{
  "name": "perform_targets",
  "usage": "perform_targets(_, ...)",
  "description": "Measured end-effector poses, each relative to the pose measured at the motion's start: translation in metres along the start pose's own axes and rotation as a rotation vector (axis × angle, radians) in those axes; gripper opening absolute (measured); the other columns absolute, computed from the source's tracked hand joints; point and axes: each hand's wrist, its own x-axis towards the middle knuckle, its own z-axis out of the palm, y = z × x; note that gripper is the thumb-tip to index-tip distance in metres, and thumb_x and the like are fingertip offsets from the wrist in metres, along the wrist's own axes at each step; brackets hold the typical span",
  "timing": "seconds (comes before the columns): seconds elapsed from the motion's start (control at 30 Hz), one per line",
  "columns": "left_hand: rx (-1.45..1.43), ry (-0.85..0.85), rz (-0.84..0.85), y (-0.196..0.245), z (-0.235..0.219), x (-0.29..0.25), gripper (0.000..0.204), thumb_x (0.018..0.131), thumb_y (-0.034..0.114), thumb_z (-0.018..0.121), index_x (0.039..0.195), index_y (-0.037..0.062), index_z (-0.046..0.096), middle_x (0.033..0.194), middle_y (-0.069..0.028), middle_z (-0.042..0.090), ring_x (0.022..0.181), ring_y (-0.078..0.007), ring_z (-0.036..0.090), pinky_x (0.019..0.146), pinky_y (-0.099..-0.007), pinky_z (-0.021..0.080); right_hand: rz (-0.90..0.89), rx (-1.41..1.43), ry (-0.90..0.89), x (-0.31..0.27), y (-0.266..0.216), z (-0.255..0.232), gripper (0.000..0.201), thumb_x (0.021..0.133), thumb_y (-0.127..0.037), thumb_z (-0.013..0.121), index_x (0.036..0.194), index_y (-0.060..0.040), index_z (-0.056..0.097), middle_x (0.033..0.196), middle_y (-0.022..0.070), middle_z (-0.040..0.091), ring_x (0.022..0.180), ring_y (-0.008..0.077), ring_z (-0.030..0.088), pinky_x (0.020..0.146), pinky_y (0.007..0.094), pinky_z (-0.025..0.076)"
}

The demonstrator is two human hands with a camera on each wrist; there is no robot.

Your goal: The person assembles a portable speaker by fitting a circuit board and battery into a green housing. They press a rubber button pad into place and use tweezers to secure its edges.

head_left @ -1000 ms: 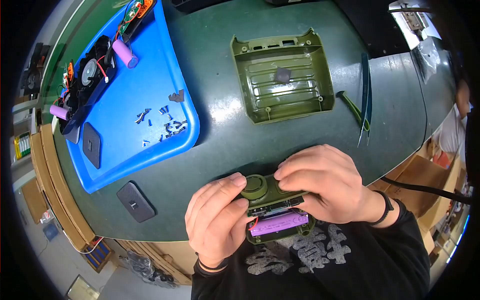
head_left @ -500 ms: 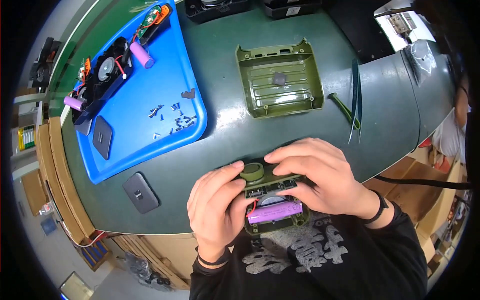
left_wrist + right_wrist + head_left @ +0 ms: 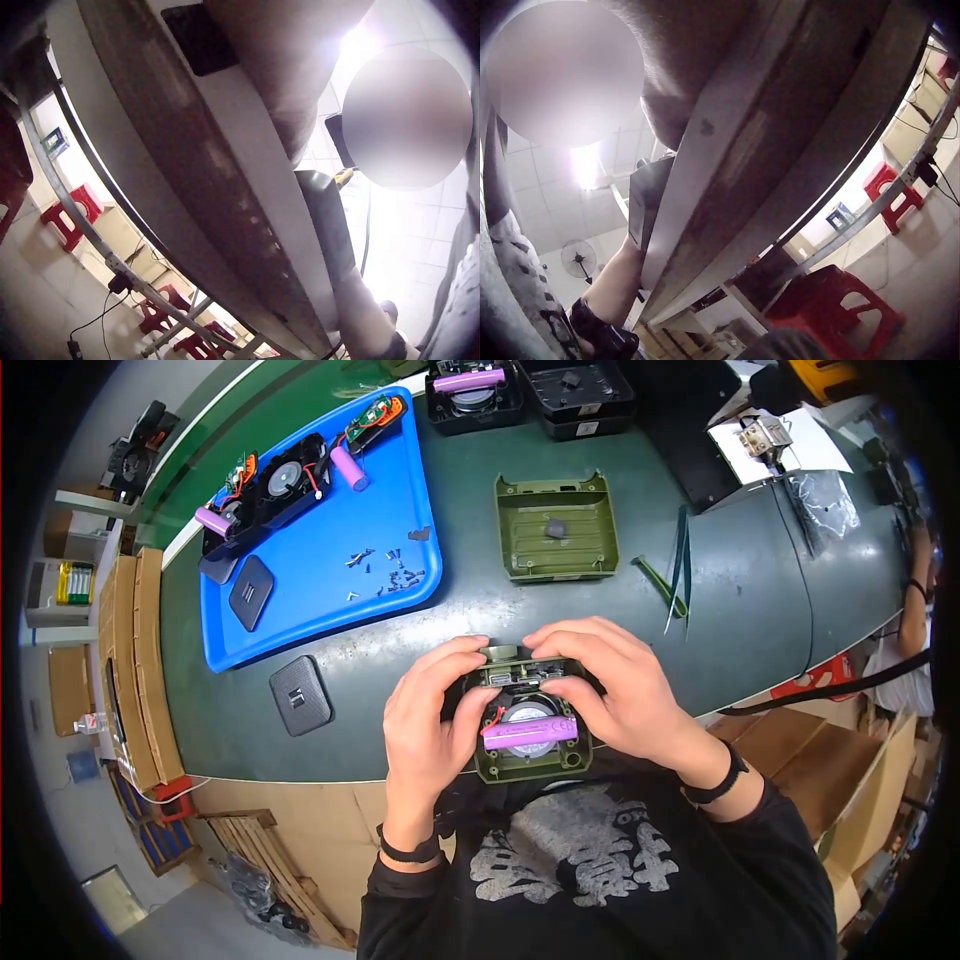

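Note:
Both hands hold an olive-green speaker housing point(image 3: 488, 770) at the table's front edge, its open side towards the person. My left hand point(image 3: 425, 705) grips its left end, and my right hand point(image 3: 625, 685) grips the right end, thumbs on the near side, fingers over the top. A purple cylindrical battery point(image 3: 530, 733) lies across a round speaker driver point(image 3: 548, 709) inside. Red wire point(image 3: 492, 718) shows at the battery's left. Along the top panel runs a circuit board with ports point(image 3: 520, 677); a round green knob point(image 3: 500, 653) stands between the fingertips.
An olive-green shell point(image 3: 555, 550) and tweezers point(image 3: 681, 575) lie farther back. A blue tray point(image 3: 330, 605) holds screws and black speaker parts with batteries. A black mesh panel point(image 3: 300, 696) lies at the left. Black housings point(image 3: 590, 405) stand at the back.
The held housing has tilted, so its knob faces away and the open inside shows more. Both hands keep their grip. The head view has shifted, with more of the table's back showing.

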Motion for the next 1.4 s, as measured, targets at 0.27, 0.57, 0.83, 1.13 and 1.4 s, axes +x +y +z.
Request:
perform_targets(0.27,0.045,0.03,0.07,0.002,0.0022,-0.0004,0.033,0.072,-0.004,0.075,0.101,0.0013,0.061,0.11,-0.0173,0.067,0.098,-0.0318,0.067,0.082,-0.0376,0.055,-0.034,-0.001,0.053,-0.0033,0.004,0.0032,0.03,0.081,-0.014,0.072,0.107,-0.004,0.06,0.109,0.011,0.064,0.1,0.0309,0.062,0.087,0.0401,0.049)
perform_targets(0.57,0.073,0.06,0.139,0.0001,0.0028,-0.0021,0.035,0.071,-0.003,0.076,0.101,0.003,0.061,0.114,-0.0161,0.065,0.097,-0.0301,0.067,0.081,-0.0369,0.056,-0.072,-0.002,0.081,-0.0048,0.0017,0.0024,0.03,0.079,-0.012,0.074,0.104,-0.0036,0.061,0.107,0.0108,0.065,0.098,0.0303,0.063,0.084,0.0393,0.051)
perform_targets(0.83,0.085,0.052,0.107,0.001,0.0,-0.0029,0.032,0.076,-0.004,0.071,0.106,0.002,0.061,0.112,-0.0164,0.066,0.102,-0.0298,0.065,0.088,-0.0365,0.053,-0.01,0.05,0.121,-0.0083,-0.0022,0.0027,0.03,0.078,-0.006,0.074,0.106,-0.0024,0.063,0.106,0.0121,0.066,0.093,0.0285,0.065,0.078,0.035,0.054)
perform_targets(1.13,0.081,0.063,0.103,0.0005,0.0004,-0.0045,0.032,0.076,-0.002,0.073,0.106,0.002,0.061,0.11,-0.0162,0.067,0.101,-0.03,0.065,0.088,-0.0365,0.052,-0.028,0.037,0.132,-0.0077,-0.0028,0.0019,0.029,0.078,-0.001,0.071,0.105,-0.0013,0.063,0.105,0.0136,0.066,0.094,0.0298,0.065,0.08,0.0354,0.054)
perform_targets(1.4,0.114,0.066,0.138,0.0011,0.0003,-0.0026,0.033,0.073,0.001,0.076,0.103,0.0019,0.062,0.108,-0.0148,0.068,0.097,-0.0299,0.067,0.083,-0.0368,0.053,-0.03,0.033,0.088,-0.0076,-0.0027,-0.0011,0.031,0.076,0.001,0.07,0.106,-0.0011,0.061,0.106,0.0133,0.066,0.097,0.031,0.064,0.082,0.0374,0.053)
